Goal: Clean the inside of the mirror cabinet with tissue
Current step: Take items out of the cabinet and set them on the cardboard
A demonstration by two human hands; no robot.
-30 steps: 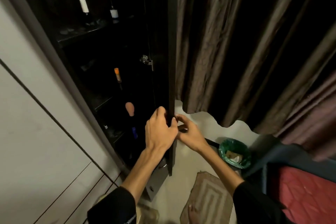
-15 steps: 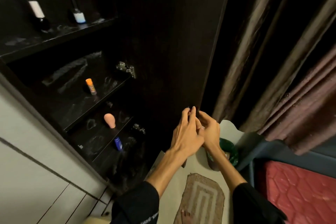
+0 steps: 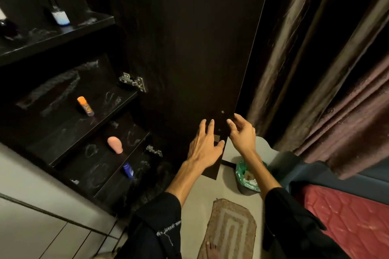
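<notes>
Fingers of the left hand [image 3: 205,146] are spread wide and lie flat against the inner face of the open cabinet door [image 3: 189,48], gripping nothing. The right hand [image 3: 242,132] curls loosely around the door's free edge at centre frame, thumb in front; how firmly it grips is hard to tell. No tissue shows in either hand. The mirror cabinet [image 3: 63,82] fills the left of the frame, its 3 dark shelves smeared with pale dust. An orange-capped tube [image 3: 85,105] stands on the middle shelf, a pink sponge [image 3: 115,144] and a blue tube [image 3: 128,170] lower down. Brown curtains [image 3: 315,59] hang at the right. Below are a green-lined bin [image 3: 246,176], a beige mat [image 3: 229,229] on the pale floor and a red mattress [image 3: 347,216].
</notes>
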